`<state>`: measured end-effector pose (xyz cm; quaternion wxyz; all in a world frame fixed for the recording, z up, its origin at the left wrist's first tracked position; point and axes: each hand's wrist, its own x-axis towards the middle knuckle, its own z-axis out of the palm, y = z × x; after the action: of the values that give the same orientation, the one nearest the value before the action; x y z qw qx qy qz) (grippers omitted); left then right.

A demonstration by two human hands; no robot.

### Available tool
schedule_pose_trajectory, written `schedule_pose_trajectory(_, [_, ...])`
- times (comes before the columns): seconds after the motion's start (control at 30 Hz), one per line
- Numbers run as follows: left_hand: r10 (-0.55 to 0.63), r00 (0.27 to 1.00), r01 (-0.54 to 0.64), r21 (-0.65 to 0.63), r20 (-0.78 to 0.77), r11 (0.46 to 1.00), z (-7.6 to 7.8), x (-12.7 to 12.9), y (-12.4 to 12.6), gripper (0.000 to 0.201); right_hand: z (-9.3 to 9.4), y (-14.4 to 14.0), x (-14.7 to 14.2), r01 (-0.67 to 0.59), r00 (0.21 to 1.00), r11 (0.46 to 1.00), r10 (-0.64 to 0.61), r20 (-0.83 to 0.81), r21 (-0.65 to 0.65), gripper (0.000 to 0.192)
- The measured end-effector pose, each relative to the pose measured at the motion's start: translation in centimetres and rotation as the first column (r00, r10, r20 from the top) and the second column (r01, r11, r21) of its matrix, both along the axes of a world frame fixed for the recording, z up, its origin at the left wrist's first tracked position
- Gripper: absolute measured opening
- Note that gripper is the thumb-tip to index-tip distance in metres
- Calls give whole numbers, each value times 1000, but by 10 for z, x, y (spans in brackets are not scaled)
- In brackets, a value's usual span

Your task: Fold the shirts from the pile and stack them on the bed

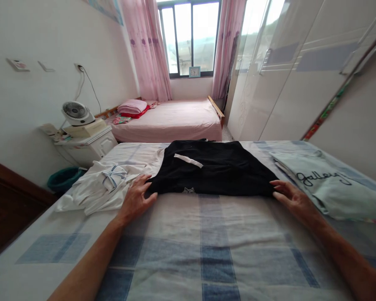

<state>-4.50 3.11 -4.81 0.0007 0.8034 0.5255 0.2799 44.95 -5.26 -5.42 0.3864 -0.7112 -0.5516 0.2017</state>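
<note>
- Across the checked bedsheet [213, 234], I see the black garment [213, 169] lying flat, spread for handling.
- Left hand [137, 196] and right hand [290, 196], both open, press its near corners, pinning the hem.
- White clothes [97, 186] lie left of it, a pale folded shirt [332, 184] right.

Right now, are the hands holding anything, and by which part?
Nothing is lifted. The left hand and right hand rest at the near corners of the black garment, fingertips touching its near edge, flat on the bed.
</note>
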Motion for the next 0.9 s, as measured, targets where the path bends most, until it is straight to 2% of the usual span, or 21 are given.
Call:
schedule_pose_trajectory(0.07, [-30, 996, 33, -39, 81, 999, 5, 4, -2, 24, 4, 0, -3, 6, 1000, 1000, -6, 20, -11, 46])
schedule_pose_trajectory(0.17, [75, 947, -44, -105, 313, 993, 14, 5, -2, 33, 9, 0, -2, 55, 998, 997, -54, -9, 53, 43])
schedule_pose_trajectory(0.23, [129, 927, -75, -164, 353, 984, 17, 2, -1, 34, 9, 0, 0, 77, 997, 993, -75, -29, 85, 40])
schedule_pose_trajectory(0.37, [127, 988, -103, -229, 93, 968, 15, -5, -2, 30, 5, -2, 5, -7, 997, 999, 11, 82, -39, 37])
schedule_pose_trajectory(0.43, [161, 987, -162, -172, -18, 972, 16, -7, -2, 30, 5, -2, 8, -59, 986, 993, 73, 151, -98, 40])
schedule_pose_trajectory(0.53, [195, 977, -197, -15, -83, 980, 24, -5, 2, 29, 14, 1, 11, -91, 968, 990, 114, 222, -112, 37])
schedule_pose_trajectory(0.63, [85, 992, -80, 63, -90, 995, 37, 9, 12, 29, 30, 10, 3, -70, 935, 996, 84, 344, -52, 37])
schedule_pose_trajectory(0.73, [-134, 985, 139, 33, -111, 990, 41, 41, 24, 32, 43, 26, -24, -228, 850, 973, 190, 492, 18, 42])
schedule_pose_trajectory(0.83, [-299, 938, 299, -26, -174, 954, 30, 76, 32, 37, 39, 46, -59, -424, 723, 905, 333, 605, 9, 48])
schedule_pose_trajectory(0.9, [-307, 925, 301, -62, -223, 952, 15, 90, 36, 42, 24, 59, -71, -488, 646, 872, 396, 653, -46, 52])
